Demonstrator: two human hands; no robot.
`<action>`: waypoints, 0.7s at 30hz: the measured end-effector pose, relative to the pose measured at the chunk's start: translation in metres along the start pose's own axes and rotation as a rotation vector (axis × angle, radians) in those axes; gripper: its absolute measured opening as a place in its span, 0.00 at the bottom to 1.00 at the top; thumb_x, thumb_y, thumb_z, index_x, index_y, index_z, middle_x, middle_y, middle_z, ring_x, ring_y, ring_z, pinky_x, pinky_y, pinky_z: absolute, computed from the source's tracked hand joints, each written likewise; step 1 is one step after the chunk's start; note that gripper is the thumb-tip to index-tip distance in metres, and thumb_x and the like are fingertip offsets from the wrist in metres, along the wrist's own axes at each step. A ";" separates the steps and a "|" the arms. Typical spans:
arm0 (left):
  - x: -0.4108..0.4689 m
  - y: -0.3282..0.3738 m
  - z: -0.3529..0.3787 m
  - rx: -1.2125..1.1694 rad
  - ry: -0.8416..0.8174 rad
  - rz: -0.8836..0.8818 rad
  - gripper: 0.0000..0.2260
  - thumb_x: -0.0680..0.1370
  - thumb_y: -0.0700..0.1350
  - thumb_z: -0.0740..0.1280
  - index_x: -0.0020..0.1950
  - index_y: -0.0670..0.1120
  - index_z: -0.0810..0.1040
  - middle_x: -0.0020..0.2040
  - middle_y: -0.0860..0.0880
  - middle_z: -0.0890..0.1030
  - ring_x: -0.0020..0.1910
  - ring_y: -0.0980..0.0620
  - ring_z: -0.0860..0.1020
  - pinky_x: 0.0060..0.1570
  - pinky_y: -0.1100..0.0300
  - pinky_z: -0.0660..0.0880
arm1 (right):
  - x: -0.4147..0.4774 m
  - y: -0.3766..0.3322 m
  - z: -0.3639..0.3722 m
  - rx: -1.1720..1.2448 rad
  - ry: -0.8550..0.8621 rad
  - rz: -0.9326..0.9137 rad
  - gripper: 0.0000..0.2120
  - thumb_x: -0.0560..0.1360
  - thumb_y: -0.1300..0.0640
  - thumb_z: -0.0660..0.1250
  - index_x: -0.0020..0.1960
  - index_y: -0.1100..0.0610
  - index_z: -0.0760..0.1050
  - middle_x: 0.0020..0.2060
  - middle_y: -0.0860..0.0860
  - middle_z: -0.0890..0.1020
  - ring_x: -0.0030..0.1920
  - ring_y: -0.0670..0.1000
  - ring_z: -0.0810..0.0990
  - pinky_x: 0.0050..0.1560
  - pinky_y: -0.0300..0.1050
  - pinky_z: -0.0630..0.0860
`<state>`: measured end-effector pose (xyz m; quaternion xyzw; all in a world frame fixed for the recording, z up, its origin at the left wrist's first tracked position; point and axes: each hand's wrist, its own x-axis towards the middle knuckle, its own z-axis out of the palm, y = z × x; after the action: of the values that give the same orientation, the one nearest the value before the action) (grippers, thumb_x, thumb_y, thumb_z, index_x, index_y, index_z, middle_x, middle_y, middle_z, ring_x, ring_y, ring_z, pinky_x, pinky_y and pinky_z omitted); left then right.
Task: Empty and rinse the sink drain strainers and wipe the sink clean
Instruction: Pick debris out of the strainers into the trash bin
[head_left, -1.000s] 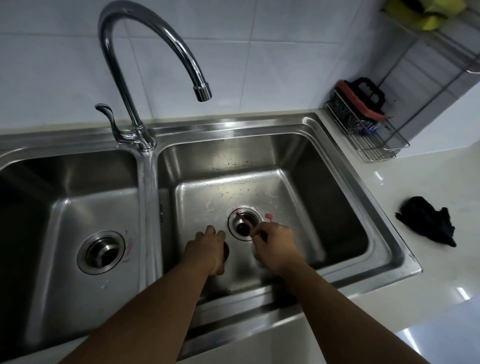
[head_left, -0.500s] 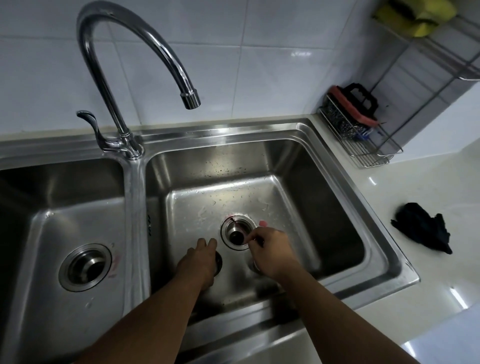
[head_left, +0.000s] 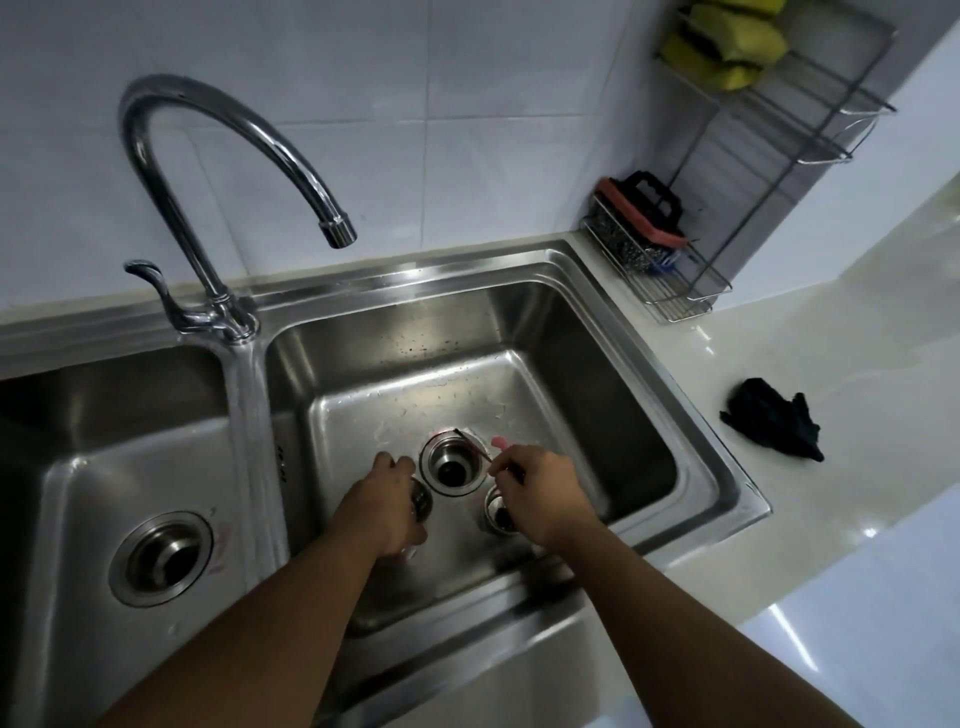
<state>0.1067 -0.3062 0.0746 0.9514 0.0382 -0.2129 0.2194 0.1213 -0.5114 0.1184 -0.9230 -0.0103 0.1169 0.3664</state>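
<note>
White tiles back our sink (head_left: 597, 374). Drain (head_left: 451, 467) open, strainers out for emptying: our left hand (head_left: 387, 499) grips the left strainer (head_left: 422, 503) at 8 o'clock; our right hand (head_left: 543, 493) pinches a thin rod (head_left: 472, 446) over the right strainer (head_left: 496, 515) at 4 o'clock.

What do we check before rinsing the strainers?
1. Right drain open: ok.
2. Left hand grips a metal cup: ok.
3. Right hand pinches a thin wire: ok.
4. Strainer basket emptied: not ok, dark stuff inside.
5. Faucet running: not ok, no water.
6. Black cloth ready on the counter: ok.
</note>
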 end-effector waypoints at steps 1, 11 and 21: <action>-0.002 0.003 -0.006 -0.009 0.013 0.013 0.37 0.63 0.51 0.80 0.69 0.50 0.68 0.64 0.49 0.67 0.59 0.44 0.77 0.56 0.53 0.77 | -0.004 -0.001 -0.005 0.017 0.005 0.016 0.09 0.77 0.61 0.65 0.49 0.53 0.84 0.63 0.51 0.82 0.59 0.49 0.83 0.60 0.37 0.76; -0.032 0.030 -0.051 -0.056 0.073 0.188 0.40 0.62 0.50 0.80 0.72 0.48 0.69 0.63 0.48 0.67 0.58 0.45 0.75 0.57 0.53 0.76 | -0.055 -0.023 -0.056 0.068 0.114 0.021 0.09 0.79 0.60 0.65 0.51 0.51 0.84 0.40 0.41 0.82 0.34 0.44 0.81 0.33 0.32 0.76; -0.064 0.065 -0.065 -0.169 0.101 0.307 0.39 0.63 0.48 0.80 0.72 0.47 0.69 0.66 0.48 0.68 0.62 0.47 0.73 0.54 0.61 0.68 | -0.110 -0.027 -0.105 0.079 0.200 0.070 0.11 0.79 0.58 0.65 0.48 0.45 0.83 0.35 0.43 0.82 0.31 0.42 0.79 0.31 0.33 0.74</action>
<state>0.0844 -0.3351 0.1802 0.9338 -0.0788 -0.1247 0.3261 0.0401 -0.5741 0.2337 -0.9147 0.0630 0.0372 0.3975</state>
